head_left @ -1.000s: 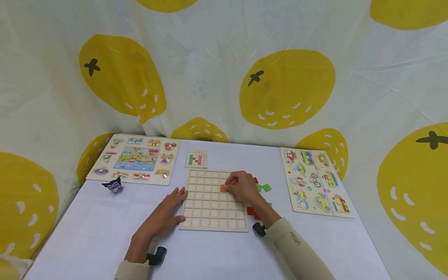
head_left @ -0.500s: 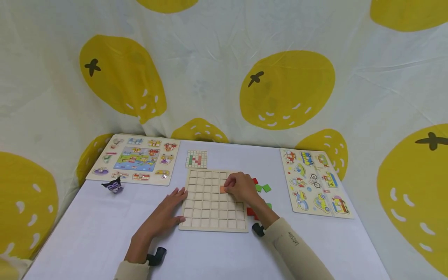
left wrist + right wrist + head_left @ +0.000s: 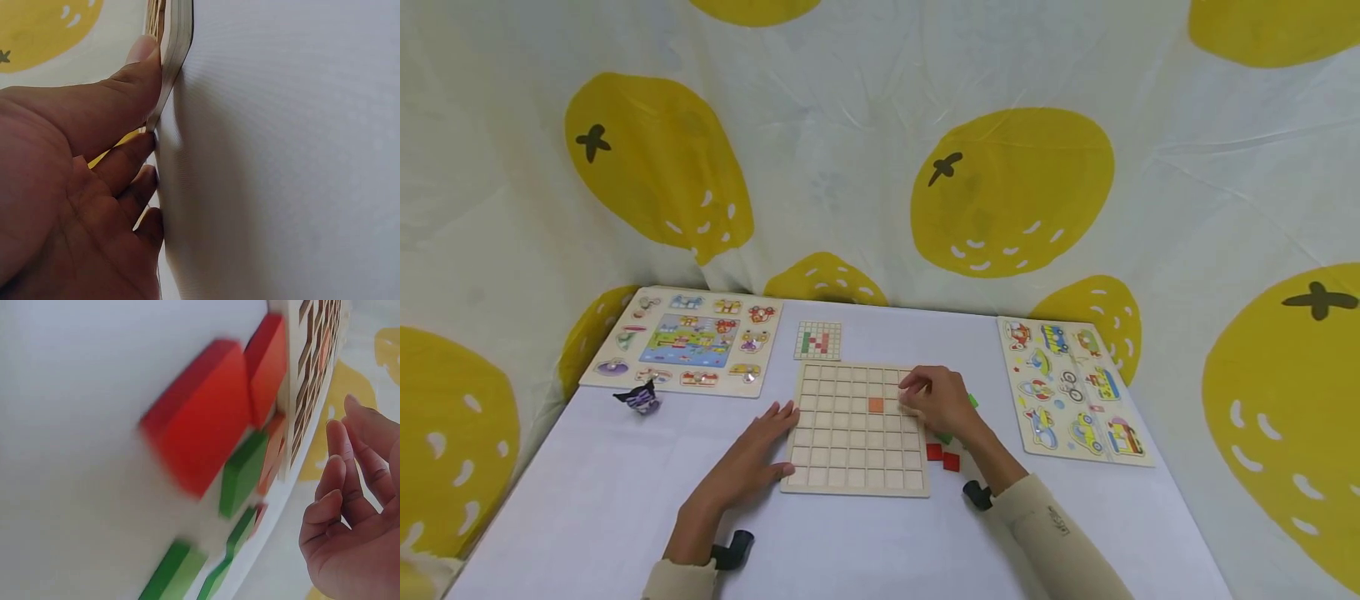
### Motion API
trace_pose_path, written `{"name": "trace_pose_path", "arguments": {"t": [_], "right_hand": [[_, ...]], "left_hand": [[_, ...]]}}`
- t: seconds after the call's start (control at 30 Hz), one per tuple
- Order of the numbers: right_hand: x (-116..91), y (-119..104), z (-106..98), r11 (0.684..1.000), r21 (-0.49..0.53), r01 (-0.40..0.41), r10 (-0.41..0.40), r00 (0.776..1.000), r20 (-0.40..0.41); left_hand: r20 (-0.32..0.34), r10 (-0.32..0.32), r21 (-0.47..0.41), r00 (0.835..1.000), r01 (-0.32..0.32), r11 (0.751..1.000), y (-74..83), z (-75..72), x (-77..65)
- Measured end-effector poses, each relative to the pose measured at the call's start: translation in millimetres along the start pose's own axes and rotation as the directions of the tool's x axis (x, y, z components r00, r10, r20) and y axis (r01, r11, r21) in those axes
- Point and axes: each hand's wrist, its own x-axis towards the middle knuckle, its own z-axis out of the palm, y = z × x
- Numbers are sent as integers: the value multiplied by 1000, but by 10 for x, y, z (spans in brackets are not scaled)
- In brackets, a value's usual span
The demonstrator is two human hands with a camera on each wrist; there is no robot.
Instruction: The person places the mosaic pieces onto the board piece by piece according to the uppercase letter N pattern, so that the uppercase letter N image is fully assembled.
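A wooden grid board (image 3: 850,458) lies on the white-covered table, with one orange square tile (image 3: 876,405) in a cell right of the board's middle. My left hand (image 3: 752,458) rests at its left side, fingers spread and thumb touching the edge; in the left wrist view the thumb (image 3: 134,87) lies on the rim. My right hand (image 3: 940,404) hovers over the board's right edge, fingers loosely bent, with nothing between them in the right wrist view. Red tiles (image 3: 951,462) and green tiles (image 3: 244,472) lie beside the board, partly hidden under this hand in the head view.
Behind the board lies a small pattern card (image 3: 817,341) with red and green squares. A picture puzzle board (image 3: 685,342) is at the back left, another puzzle (image 3: 1071,392) at the right. A small purple-and-black figure (image 3: 642,398) sits left of the board. A fruit-print curtain (image 3: 827,167) hangs behind.
My right hand has let go of the orange tile, which now sits in its cell, and has moved right to the board's edge. My left hand has stayed in place.
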Motion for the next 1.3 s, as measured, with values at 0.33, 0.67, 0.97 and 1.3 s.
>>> {"name": "trace_pose_path", "arguments": {"t": [0.33, 0.67, 0.97, 1.3], "right_hand": [[-114, 231, -206, 994, -30, -109, 108, 994, -16], [-152, 291, -188, 983, -94, -161, 161, 987, -10], [-132, 309, -143, 977, -140, -164, 161, 986, -29], [-141, 268, -140, 986, -92, -138, 132, 989, -60]], "left_hand": [[2, -5, -7, 1000, 5, 1000, 2, -1, -4], [-5, 6, 3, 1000, -6, 1000, -9, -6, -10], [-10, 17, -14, 1000, -17, 1000, -27, 8, -4], [-10, 13, -13, 1000, -13, 1000, -29, 6, 0]]}}
